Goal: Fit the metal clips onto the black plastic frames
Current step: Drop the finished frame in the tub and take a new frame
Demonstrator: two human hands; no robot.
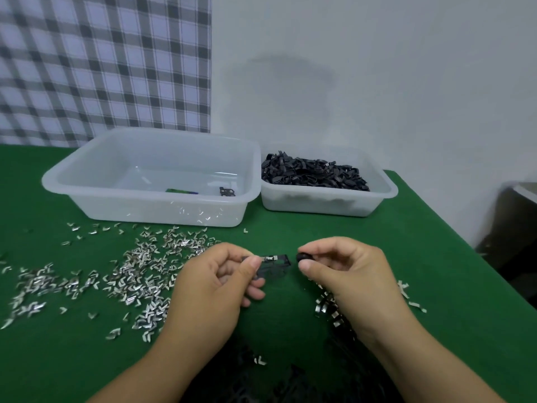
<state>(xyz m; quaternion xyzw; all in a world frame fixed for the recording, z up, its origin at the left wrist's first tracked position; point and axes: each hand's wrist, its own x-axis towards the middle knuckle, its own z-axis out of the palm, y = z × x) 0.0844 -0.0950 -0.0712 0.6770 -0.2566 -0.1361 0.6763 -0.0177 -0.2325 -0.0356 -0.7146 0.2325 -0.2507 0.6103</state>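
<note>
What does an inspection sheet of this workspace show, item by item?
Surface: green table, cloth-covered.
Job's things: metal clips scattered at left; black frames heaped in right bin; held frame carries a clip.
Clutter: left bin holds a green item and one black part.
Hands: left hand pinches the held frame; right hand pinches a small black piece.
Cables: nothing seen.
Surroundings: white wall, checked curtain.
</note>
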